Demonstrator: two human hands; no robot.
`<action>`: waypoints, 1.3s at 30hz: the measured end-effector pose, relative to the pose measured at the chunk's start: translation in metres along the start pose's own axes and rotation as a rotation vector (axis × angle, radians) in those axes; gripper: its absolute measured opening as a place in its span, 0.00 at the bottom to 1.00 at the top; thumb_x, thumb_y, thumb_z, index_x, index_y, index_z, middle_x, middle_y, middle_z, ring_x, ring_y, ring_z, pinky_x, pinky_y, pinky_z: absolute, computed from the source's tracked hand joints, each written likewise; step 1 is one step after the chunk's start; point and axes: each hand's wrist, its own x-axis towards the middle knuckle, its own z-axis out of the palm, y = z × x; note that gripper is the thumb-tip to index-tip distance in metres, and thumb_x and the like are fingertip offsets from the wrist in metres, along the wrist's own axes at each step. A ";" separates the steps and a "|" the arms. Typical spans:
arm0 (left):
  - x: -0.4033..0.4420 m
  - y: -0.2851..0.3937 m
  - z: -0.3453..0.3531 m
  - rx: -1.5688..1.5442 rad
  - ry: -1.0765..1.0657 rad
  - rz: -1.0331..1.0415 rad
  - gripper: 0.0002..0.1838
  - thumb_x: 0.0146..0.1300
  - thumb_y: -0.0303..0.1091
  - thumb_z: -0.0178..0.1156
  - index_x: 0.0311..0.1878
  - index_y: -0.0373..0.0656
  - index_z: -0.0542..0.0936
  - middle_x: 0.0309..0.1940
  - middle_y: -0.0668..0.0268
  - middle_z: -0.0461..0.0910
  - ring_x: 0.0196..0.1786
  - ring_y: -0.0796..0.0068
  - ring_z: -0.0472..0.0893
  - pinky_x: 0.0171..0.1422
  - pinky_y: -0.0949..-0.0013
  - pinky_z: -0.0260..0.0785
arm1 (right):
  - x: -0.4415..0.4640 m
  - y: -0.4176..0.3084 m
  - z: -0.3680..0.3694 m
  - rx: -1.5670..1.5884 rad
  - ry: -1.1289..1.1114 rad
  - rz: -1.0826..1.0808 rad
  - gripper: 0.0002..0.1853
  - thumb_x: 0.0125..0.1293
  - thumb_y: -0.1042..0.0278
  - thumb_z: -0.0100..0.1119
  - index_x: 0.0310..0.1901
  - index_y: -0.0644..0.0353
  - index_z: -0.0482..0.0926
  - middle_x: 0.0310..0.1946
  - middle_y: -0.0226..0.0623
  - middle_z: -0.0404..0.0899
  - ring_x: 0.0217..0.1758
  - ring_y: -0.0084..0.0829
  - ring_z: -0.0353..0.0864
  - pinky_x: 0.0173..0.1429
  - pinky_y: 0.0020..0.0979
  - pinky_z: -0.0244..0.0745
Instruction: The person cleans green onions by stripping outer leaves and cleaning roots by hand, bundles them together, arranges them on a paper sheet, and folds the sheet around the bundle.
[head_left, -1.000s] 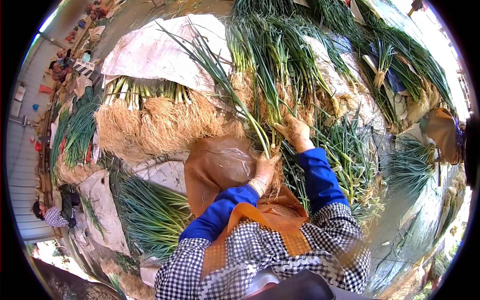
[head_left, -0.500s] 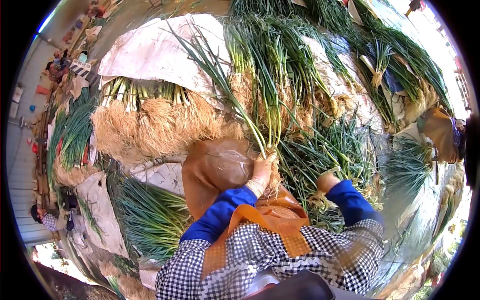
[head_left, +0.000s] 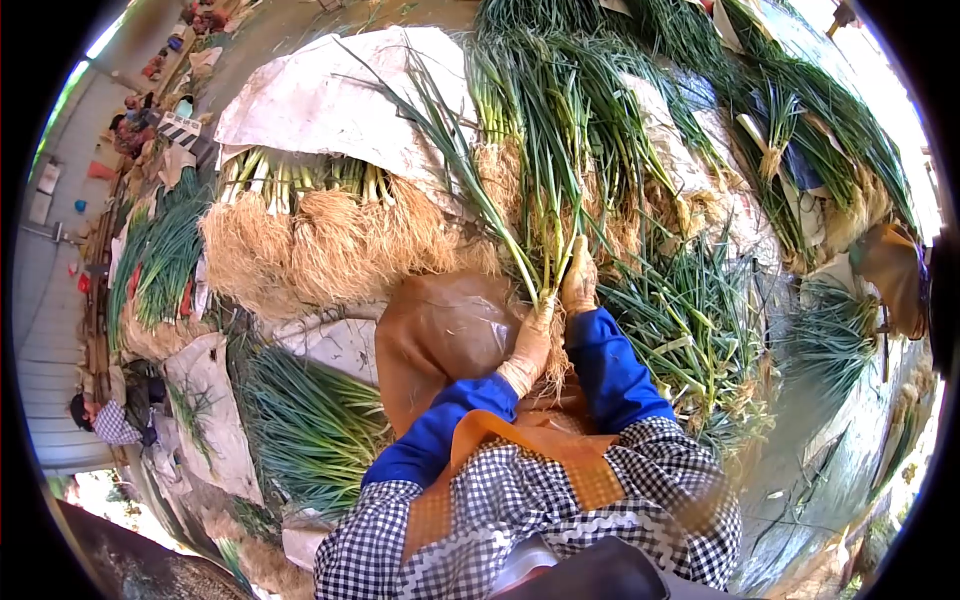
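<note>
My left hand (head_left: 530, 345) is closed around a small bunch of green onions (head_left: 545, 245) just above the roots. Their pale roots hang below my fist, and the long leaves fan upward and to the left. My right hand (head_left: 579, 278) is up against the right side of the stalks. Its fingers are pressed together, pointing up along the white stems; what lies under them is partly hidden. Below both hands is a brown apron (head_left: 440, 335) over my lap. A loose heap of green onions (head_left: 690, 340) lies beside my right arm.
Rooted bundles (head_left: 330, 235) lie ahead on the left, partly under a white sheet (head_left: 350, 90). More green onions (head_left: 545, 100) lie ahead, and another pile (head_left: 310, 425) is by my left elbow. A person (head_left: 115, 420) sits far left; brown cloth (head_left: 890, 275) shows at right.
My right hand has left the loose heap on the right and come over to the stalks in my left hand. My left hand still holds the bunch in nearly the same place.
</note>
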 end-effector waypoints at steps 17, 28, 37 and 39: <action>0.006 -0.001 0.005 0.168 0.047 0.142 0.15 0.63 0.31 0.55 0.53 0.43 0.72 0.34 0.74 0.74 0.31 0.84 0.71 0.33 0.83 0.65 | 0.087 -0.044 -0.013 -0.854 -0.918 -0.027 0.20 0.67 0.57 0.45 0.60 0.45 0.65 0.57 0.38 0.69 0.57 0.25 0.71 0.57 0.28 0.67; 0.012 -0.002 -0.002 0.090 0.110 0.083 0.13 0.61 0.29 0.55 0.50 0.43 0.73 0.32 0.71 0.76 0.29 0.81 0.74 0.29 0.78 0.66 | -0.075 -0.078 -0.128 -0.722 -1.199 -0.104 0.10 0.62 0.57 0.55 0.32 0.55 0.78 0.26 0.35 0.74 0.32 0.26 0.73 0.36 0.35 0.69; 0.003 0.001 0.016 0.313 0.174 0.285 0.10 0.59 0.29 0.59 0.43 0.39 0.76 0.32 0.68 0.79 0.30 0.79 0.77 0.33 0.77 0.70 | 0.009 -0.102 -0.098 -1.296 -0.866 -0.371 0.19 0.66 0.51 0.47 0.49 0.56 0.74 0.32 0.43 0.79 0.29 0.32 0.78 0.36 0.34 0.76; 0.027 -0.023 0.001 0.239 0.138 0.440 0.11 0.57 0.30 0.61 0.43 0.39 0.76 0.32 0.69 0.79 0.30 0.80 0.76 0.33 0.77 0.69 | 0.036 -0.091 -0.033 -1.165 -0.618 -0.384 0.15 0.65 0.55 0.51 0.43 0.59 0.76 0.25 0.41 0.77 0.25 0.30 0.75 0.34 0.30 0.75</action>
